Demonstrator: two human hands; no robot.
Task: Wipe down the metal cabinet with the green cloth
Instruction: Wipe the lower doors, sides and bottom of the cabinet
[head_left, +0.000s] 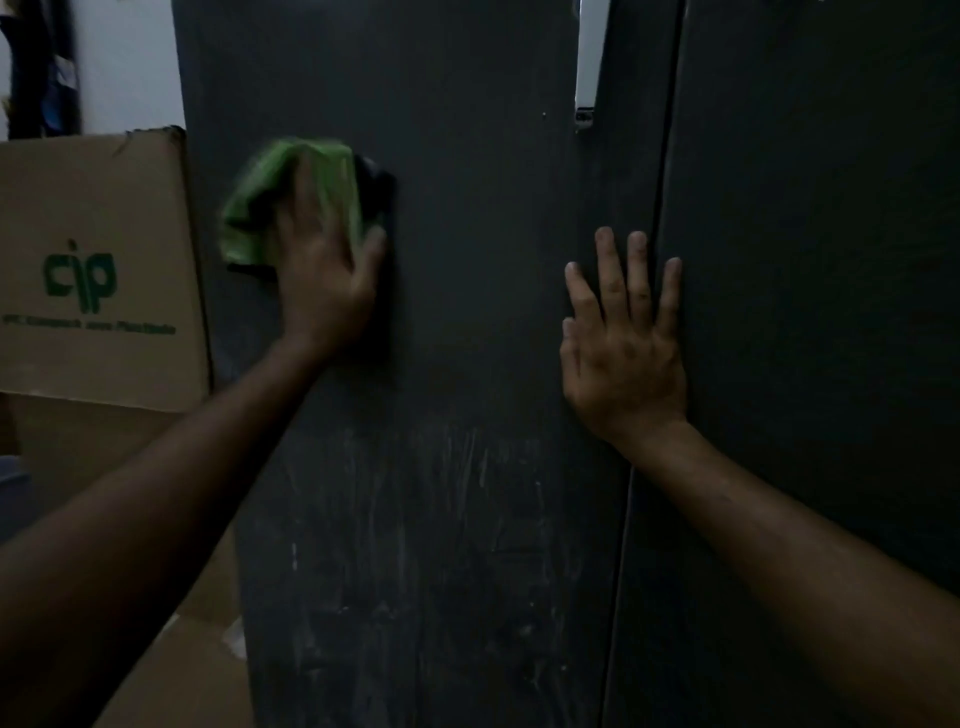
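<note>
Two hands meet the cabinet (467, 312). Pale streaks low in the frame could go unwiped if strokes stay high, and the bunched cloth (270, 208) may slip from a light press. Left hand (324, 275), fingers spread, presses it at upper left, cloth under and above the fingers. Right hand (623, 343) rests flat, holding nothing.

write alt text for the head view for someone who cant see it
A left hand presses a green cloth against a dark metal cabinet, while the right hand lies flat and open on it. Pale smears show lower down; a cardboard box stands at left.
</note>
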